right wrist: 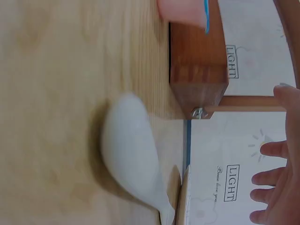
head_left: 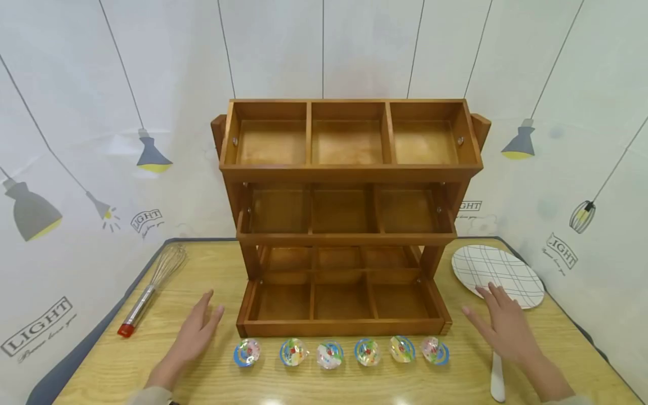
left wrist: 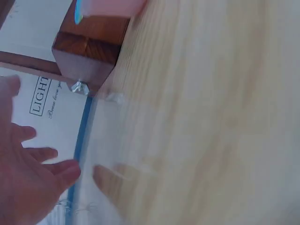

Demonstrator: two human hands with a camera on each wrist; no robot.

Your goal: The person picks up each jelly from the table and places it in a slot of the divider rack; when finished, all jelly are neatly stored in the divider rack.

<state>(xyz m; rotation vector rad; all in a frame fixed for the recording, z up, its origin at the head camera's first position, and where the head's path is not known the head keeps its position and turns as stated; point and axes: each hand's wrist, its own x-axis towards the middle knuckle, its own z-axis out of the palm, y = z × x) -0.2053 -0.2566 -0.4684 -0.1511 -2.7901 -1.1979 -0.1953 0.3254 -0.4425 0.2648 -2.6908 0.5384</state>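
Both hands are empty, fingers spread and thumbs apart. My left hand (head_left: pixel 194 334) hovers over the table left of a brown wooden tiered rack (head_left: pixel 344 327), between it and a wire whisk (head_left: pixel 152 292) with a red-ended handle. On the other side, my right hand (head_left: pixel 508 332) is above a white spoon (right wrist: pixel 131 145), covering part of it in the head view. Its fingertips overlap the near edge of a white plate (head_left: pixel 498 270) with dark crossing lines. Several small jelly cups (head_left: pixel 293 352) with blue-rimmed lids stand in a row before the rack, between the hands.
The rack's divided trays rise in tiers, the top tray (head_left: pixel 349 167) highest, with bare compartments. Behind the pale wooden table (head_left: pixel 212 261) hangs a white cloth backdrop (head_left: pixel 273 50) printed with lamps, and it closes in on both sides.
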